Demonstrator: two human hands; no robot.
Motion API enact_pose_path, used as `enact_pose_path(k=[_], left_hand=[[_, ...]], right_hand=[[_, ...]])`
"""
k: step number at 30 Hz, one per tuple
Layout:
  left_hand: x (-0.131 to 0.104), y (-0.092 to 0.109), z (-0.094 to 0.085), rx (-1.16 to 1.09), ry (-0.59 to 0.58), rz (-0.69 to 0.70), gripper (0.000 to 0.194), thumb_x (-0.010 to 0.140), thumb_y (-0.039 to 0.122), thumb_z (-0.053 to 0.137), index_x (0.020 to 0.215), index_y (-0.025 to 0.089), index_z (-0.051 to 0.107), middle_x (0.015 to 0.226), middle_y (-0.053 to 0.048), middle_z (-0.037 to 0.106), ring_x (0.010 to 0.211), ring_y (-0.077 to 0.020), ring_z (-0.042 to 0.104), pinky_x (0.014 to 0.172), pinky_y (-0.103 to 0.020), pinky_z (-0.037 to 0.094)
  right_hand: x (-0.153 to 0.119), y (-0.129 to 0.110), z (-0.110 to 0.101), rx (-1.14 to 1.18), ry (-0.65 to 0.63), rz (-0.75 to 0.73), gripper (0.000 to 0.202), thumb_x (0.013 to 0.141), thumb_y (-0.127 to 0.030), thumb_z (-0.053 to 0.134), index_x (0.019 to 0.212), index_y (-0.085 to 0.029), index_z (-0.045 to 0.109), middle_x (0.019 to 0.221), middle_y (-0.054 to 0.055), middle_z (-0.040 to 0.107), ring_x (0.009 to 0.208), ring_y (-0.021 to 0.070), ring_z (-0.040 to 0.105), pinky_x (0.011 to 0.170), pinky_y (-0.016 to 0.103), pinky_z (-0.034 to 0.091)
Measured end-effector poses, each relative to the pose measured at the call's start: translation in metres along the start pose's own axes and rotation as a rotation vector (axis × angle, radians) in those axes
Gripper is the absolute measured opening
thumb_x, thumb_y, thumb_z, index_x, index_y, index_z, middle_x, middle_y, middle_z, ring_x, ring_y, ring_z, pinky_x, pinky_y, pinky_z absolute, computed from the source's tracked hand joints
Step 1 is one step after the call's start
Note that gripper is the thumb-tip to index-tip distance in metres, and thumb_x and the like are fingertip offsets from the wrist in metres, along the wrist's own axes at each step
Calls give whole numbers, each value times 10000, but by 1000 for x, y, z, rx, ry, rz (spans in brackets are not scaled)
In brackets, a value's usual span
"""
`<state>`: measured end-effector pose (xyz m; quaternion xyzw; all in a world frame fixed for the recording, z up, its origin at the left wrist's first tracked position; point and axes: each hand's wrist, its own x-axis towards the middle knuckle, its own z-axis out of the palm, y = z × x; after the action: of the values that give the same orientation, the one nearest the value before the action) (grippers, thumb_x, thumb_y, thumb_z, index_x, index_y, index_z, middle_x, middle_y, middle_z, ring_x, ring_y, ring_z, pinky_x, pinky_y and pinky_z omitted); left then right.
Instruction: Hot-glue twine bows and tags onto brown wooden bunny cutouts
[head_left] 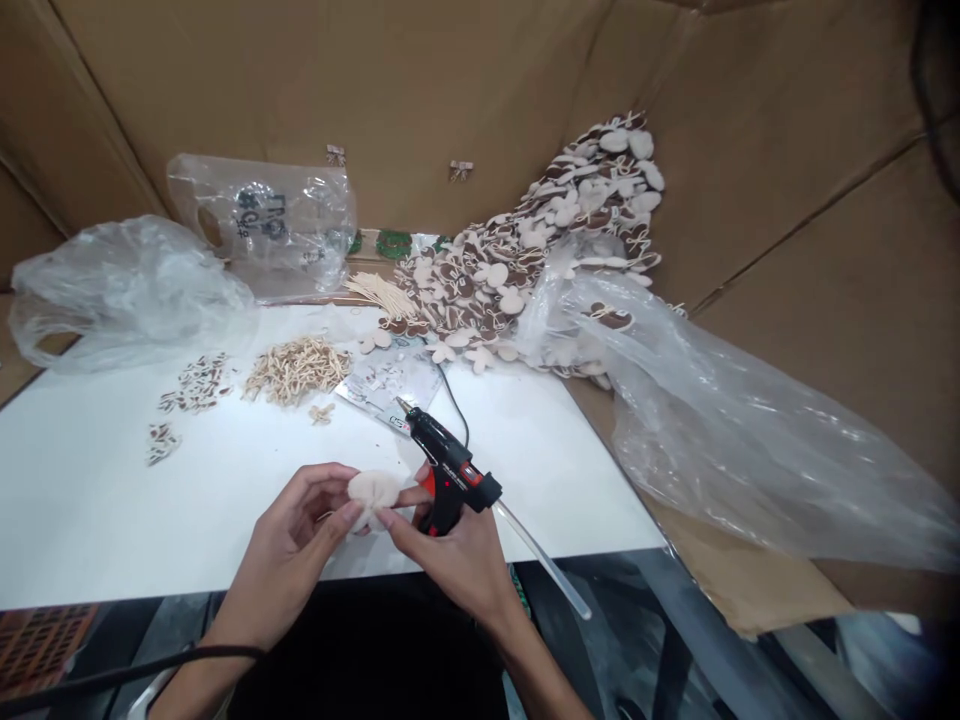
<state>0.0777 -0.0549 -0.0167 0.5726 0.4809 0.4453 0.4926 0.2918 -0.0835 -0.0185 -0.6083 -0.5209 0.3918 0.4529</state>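
Note:
Between the fingertips of my left hand (307,525) is a cream felt piece with rounded lobes (373,492), near the front edge of the white table. My right hand (457,550) is wrapped round the handle of a black and orange glue gun (450,465), while its thumb and forefinger also touch the felt piece. The gun's nozzle points up and to the left, away from the felt. A clear glue stick (544,560) juts from the back of the gun. What lies on the felt's underside is hidden.
A big heap of brown and cream felt pieces (517,260) rises at the back right, partly under a clear plastic bag (720,410). Short cream strips (300,375) and small brown-white bits (195,385) lie on the left. More plastic bags (127,290) stand behind. Cardboard walls (420,90) enclose the table.

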Motion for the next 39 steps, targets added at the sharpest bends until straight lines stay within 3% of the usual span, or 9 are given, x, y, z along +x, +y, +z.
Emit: enact_pose_path(k=[6,12,25,33,39], left_hand=[[-7,-2,2,-21,8,28,371,991,518,922,1213,244,807,1108,-73,888,987,-247,886,919,-337,768],[-11,1,9,26,54,70,314,968,382,909,1228,250,790,1037,-42,888,896,-209,882,866,-291,760],[-11,-9,1,-53,-46,-23,457,1004,535,899,1312,238,736,1014,-71,855,865,-212,814,827,-316,711],[-9,-5,-1,-109,-92,-51,450,1021,518,897,1334,227,756,1034,-80,856,878,-215,814,786,-300,697],[-11,-5,5,30,-13,-3,422,1014,544,900,1297,235,843,1062,-69,870,931,-232,834,861,-309,714]], right_hand=[[1,-4,2,-4,40,-64,278,891,-451,863,1061,-245,786,846,25,816,609,179,653,608,317,594],[-2,-3,5,-13,43,-73,263,898,-408,835,1079,-248,729,878,32,834,577,156,614,563,292,544],[-4,-4,3,46,10,-41,378,888,-390,832,1171,-280,607,866,4,856,562,171,652,568,325,573],[-3,-3,3,47,69,-65,295,864,-368,833,1101,-270,688,836,3,841,590,188,707,638,347,637],[-4,-6,3,-16,58,-100,227,899,-366,838,1083,-257,763,852,18,810,600,173,648,617,321,600]])
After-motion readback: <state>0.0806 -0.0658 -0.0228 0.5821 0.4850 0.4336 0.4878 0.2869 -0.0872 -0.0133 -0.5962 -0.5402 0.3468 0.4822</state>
